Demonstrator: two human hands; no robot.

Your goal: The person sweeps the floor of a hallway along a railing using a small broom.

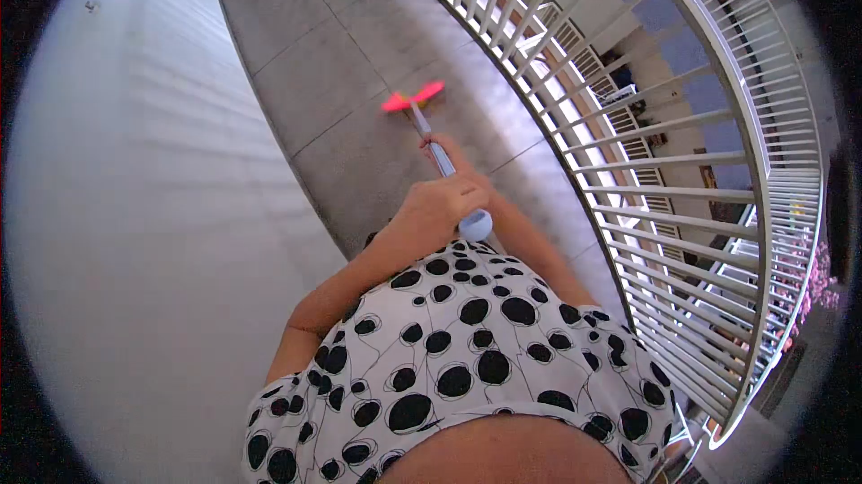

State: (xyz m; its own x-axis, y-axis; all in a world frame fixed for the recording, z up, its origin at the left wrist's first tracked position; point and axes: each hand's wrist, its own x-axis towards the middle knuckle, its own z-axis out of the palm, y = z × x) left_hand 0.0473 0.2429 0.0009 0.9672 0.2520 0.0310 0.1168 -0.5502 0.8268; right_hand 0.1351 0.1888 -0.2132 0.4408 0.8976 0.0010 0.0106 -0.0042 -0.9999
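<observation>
A pale blue-grey stick [441,159] with a rounded end sits in both my hands, in front of my spotted top. My left hand [440,206] is wrapped round it near the rounded end. Farther along, my right hand [442,150] has its fingers closed round the shaft. At the far end is a bright pink-red piece [413,98] with two lobes, slightly blurred, over the grey tiled floor. Whether it touches the floor I cannot tell.
A white wall [180,215] runs along the left. A curved white railing [759,161] with many bars bounds the right side, with a lower area and pink flowers [815,282] beyond it. Grey floor tiles [332,71] stretch ahead between them.
</observation>
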